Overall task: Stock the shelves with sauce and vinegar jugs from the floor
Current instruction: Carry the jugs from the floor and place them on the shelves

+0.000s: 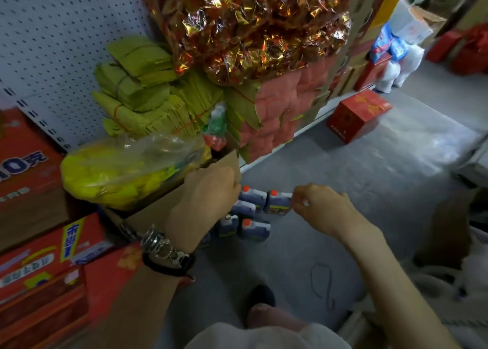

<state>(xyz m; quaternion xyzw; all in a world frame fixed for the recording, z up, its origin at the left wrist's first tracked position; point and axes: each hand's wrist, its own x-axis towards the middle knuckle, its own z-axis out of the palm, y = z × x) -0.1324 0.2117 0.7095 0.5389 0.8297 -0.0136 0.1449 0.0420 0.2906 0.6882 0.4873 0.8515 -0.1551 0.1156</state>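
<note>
Several dark sauce jugs (pixel 253 229) with orange caps stand in a cluster on the grey floor beside the low shelf. My left hand (pixel 208 198), with a watch on its wrist, hovers over the left side of the cluster next to a cardboard box (pixel 158 208). Its fingers curl downward out of sight, so any hold is hidden. My right hand (pixel 319 208) is just right of the rightmost jug (pixel 278 203), fingers curled with the tips close to the jug's edge and nothing visibly held.
The cardboard box holds a plastic bag of yellow packets (pixel 113 174). Yellow paper bundles (pixel 148 95), pink stacks and foil bags (pixel 250 26) fill the shelf. Red cartons (pixel 39 258) stand at left, and a red box (pixel 356 116) sits on the floor. My foot (pixel 261 298) is below the jugs.
</note>
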